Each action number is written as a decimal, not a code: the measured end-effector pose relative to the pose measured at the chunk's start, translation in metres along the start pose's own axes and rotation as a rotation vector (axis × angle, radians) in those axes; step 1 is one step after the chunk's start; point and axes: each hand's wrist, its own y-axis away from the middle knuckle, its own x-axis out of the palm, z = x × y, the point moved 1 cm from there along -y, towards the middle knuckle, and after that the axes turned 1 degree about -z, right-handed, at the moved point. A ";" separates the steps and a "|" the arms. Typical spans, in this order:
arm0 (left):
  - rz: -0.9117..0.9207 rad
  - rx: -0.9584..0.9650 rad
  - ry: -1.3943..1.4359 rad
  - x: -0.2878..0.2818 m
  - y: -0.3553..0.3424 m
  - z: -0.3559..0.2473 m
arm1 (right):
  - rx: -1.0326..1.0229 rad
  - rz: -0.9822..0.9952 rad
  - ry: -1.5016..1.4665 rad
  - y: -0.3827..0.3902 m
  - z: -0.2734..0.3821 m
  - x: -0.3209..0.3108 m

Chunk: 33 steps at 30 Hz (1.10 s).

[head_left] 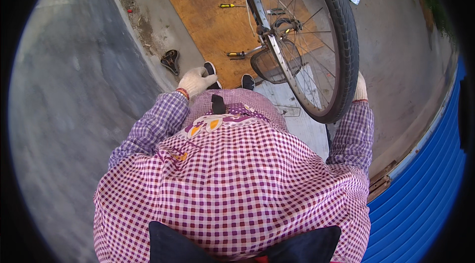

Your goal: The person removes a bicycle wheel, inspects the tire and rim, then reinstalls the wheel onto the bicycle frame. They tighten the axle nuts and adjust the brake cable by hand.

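Wheel [296, 25] could get tipped if barely held: right hand [361, 88] behind it, grip can't be told; left hand [196, 83] half-open.

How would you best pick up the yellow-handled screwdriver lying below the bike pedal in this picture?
Probably by its thick yellow handle, from the left, with the gloved left hand. The screwdriver lies flat on the board, handle end to the left, while its thin shaft points right, toward the bicycle wheel.
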 end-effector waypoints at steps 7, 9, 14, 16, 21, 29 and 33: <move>-0.071 0.076 0.021 0.001 0.001 0.016 | 0.136 -0.067 -0.189 0.035 -0.033 0.006; -0.070 0.053 -0.029 -0.006 0.002 0.020 | 0.186 -0.047 -0.303 0.047 -0.036 0.016; -0.066 -0.017 -0.061 -0.016 -0.002 0.031 | 0.295 -0.134 -0.119 0.076 -0.047 0.018; -0.112 0.000 -0.031 -0.001 -0.009 0.033 | 0.358 -0.152 -0.114 0.073 -0.064 0.011; -0.152 -0.034 -0.045 0.057 -0.033 0.038 | 0.293 -0.055 -0.058 0.019 -0.114 -0.017; -0.147 -0.009 -0.013 0.052 -0.045 0.081 | 0.360 0.006 0.137 0.017 -0.148 -0.004; -0.120 -0.135 -0.047 0.020 -0.047 0.099 | 0.404 0.025 0.186 0.040 -0.158 0.029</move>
